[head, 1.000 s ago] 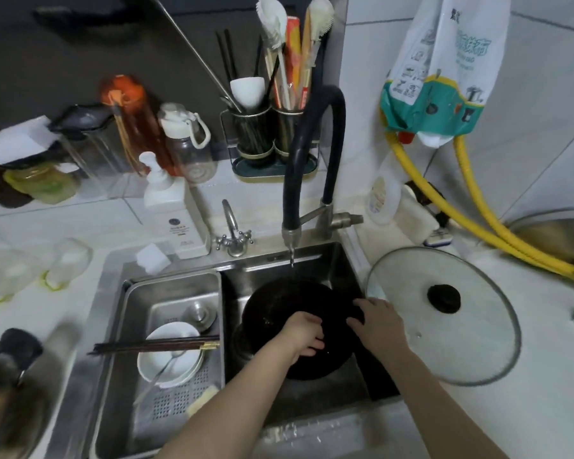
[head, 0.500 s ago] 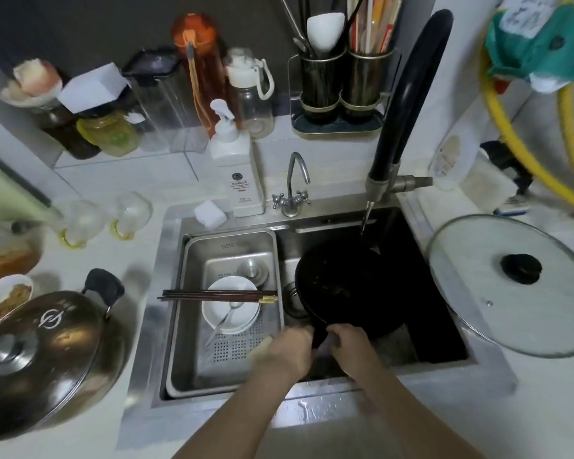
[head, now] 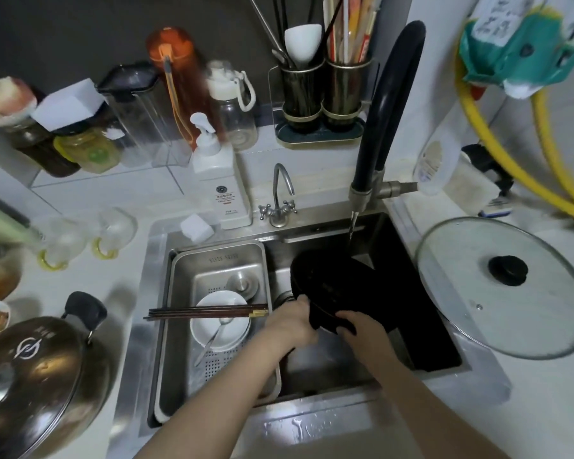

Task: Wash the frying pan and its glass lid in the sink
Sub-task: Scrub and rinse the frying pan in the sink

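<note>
The black frying pan is tilted up on its edge in the right basin of the steel sink, under the black faucet with a thin stream of water. My left hand grips the pan's near left rim. My right hand holds the near rim beside it, fingers curled over the edge. The glass lid with a black knob lies flat on the counter right of the sink, partly over its rim.
A steel drain tray in the left basin holds a white bowl, a spoon and dark chopsticks. A soap dispenser and small tap stand behind. A metal pot lid sits at left; yellow hoses at right.
Both hands moved from inside the flat pan to its near rim and tipped it up on edge. The camera view shifted right and closer.
</note>
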The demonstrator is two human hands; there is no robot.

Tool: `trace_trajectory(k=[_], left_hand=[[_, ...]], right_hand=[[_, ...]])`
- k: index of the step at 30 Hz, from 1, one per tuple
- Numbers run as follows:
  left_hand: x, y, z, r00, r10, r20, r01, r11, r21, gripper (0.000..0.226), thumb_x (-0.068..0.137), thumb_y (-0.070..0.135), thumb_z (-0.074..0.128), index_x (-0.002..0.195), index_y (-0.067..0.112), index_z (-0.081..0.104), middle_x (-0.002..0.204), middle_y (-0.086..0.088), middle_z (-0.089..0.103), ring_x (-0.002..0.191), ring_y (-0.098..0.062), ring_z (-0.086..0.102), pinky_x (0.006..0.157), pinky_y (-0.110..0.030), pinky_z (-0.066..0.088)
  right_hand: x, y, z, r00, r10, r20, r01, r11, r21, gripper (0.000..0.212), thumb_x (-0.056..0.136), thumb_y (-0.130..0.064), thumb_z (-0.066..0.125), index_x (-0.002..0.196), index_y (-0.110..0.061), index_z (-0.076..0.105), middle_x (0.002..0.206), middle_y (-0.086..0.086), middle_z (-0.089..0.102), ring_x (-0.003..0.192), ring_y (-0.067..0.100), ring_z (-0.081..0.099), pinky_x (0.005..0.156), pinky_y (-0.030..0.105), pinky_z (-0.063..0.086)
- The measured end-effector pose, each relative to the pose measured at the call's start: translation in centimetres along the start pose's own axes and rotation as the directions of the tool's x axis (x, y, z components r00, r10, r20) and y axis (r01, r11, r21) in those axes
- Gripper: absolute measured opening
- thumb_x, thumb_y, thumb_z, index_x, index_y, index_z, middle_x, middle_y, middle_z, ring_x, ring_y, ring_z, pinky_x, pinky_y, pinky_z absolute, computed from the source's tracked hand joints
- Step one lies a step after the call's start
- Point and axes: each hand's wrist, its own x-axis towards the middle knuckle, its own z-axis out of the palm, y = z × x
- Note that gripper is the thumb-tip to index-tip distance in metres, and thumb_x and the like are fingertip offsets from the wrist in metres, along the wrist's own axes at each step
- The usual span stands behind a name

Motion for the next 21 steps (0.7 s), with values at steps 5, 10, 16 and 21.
trace_trajectory(k=[5, 10, 16, 21], left_hand=[[0.4, 3.9, -4.5, 0.997, 0.075, 0.037, -0.078, 0.992, 0.094, 0.037, 0.076, 0.012, 0.063, 0.112, 0.007, 0.057, 0.114, -0.012, 0.064, 0.104, -0.026, 0.063, 0.075, -0.026, 0.049], [0.8, 7.3, -7.0, 0.998, 0.052, 0.044, -0.061, 0.972, 0.225, 0.034, 0.078, 0.009, 0.065, 0.111, 0.0, 0.06, 0.114, -0.016, 0.066, 0.102, -0.028, 0.065, 0.079, -0.03, 0.052], [2.1, 9.1, -8.8, 0.989, 0.137, 0.054, -0.146, 0.853, 0.501, 0.038, 0.076, 0.021, 0.07, 0.111, 0.009, 0.065, 0.112, -0.009, 0.067, 0.103, -0.027, 0.064, 0.08, -0.036, 0.053], [2.4, 9.2, -9.1, 0.98, 0.195, -0.032, -0.11, 0.673, 0.731, 0.033, 0.087, 0.01, 0.058, 0.12, 0.013, 0.062, 0.124, -0.007, 0.063, 0.114, -0.028, 0.06, 0.086, -0.038, 0.05]], right_hand=[[1.4, -0.1, -2.4, 1.0, 0.007, -0.019, -0.007, 1.0, 0.021, 0.038, 0.094, -0.022, 0.052, 0.131, -0.015, 0.053, 0.13, 0.005, 0.059, 0.121, 0.021, 0.053, 0.1, 0.029, 0.04], [2.8, 0.3, -4.9, 0.999, -0.008, 0.035, 0.007, 0.999, 0.037, 0.034, 0.092, -0.028, 0.054, 0.124, -0.018, 0.059, 0.127, 0.001, 0.062, 0.118, 0.018, 0.055, 0.096, 0.026, 0.04], [4.3, 0.0, -7.4, 0.997, -0.046, 0.061, 0.039, 0.993, 0.108, 0.031, 0.087, -0.029, 0.061, 0.116, -0.018, 0.066, 0.119, 0.001, 0.066, 0.109, 0.014, 0.059, 0.087, 0.018, 0.037], [6.0, -1.5, -8.1, 0.996, -0.087, 0.014, 0.083, 0.981, 0.177, 0.026, 0.083, -0.021, 0.067, 0.107, -0.011, 0.071, 0.109, 0.007, 0.07, 0.098, 0.014, 0.063, 0.081, 0.018, 0.04]])
